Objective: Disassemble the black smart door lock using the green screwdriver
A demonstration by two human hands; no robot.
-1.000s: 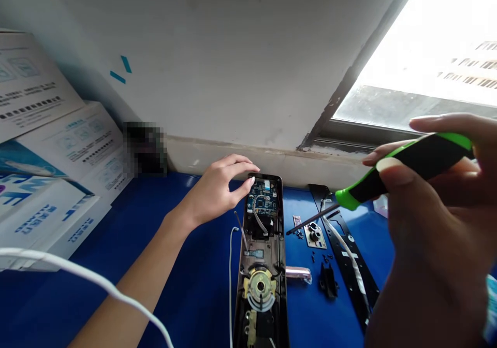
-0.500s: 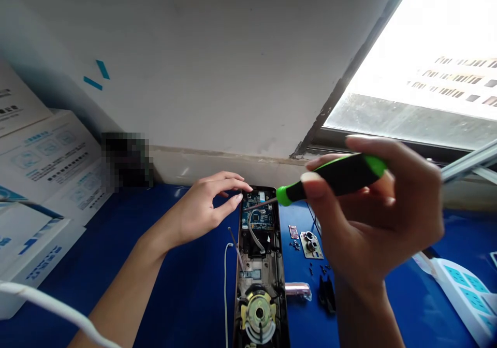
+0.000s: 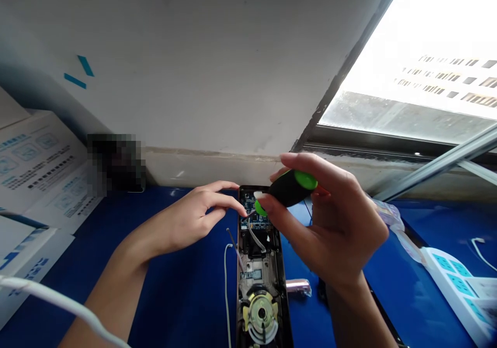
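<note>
A black-and-green screwdriver (image 3: 289, 188) is gripped in my right hand (image 3: 337, 223), its handle slanting down and left over a circuit board (image 3: 248, 201). The screwdriver's shaft reaches toward the left part of the board; what its tip touches is too small to tell. The board lies at the far end of a long dark device housing (image 3: 286, 312), which is open on top. My left hand (image 3: 198, 211) has its fingers stretched over the housing's left edge, the index fingertip close to the screwdriver tip. A grey cable (image 3: 254, 240) runs from the board. Nearer me sits a round speaker (image 3: 261, 309).
A white cable (image 3: 226, 291) lies left of the housing, a pink wrapped cylinder (image 3: 298, 287) right of it. White boxes (image 3: 46, 167) stand at left. At right are a power strip (image 3: 452, 280) and a metal bar (image 3: 435, 164). Behind is the wall (image 3: 186, 78).
My right hand has moved left and the screwdriver now sits farther over the board. The left index finger has shifted down toward the tip. The view has turned slightly right.
</note>
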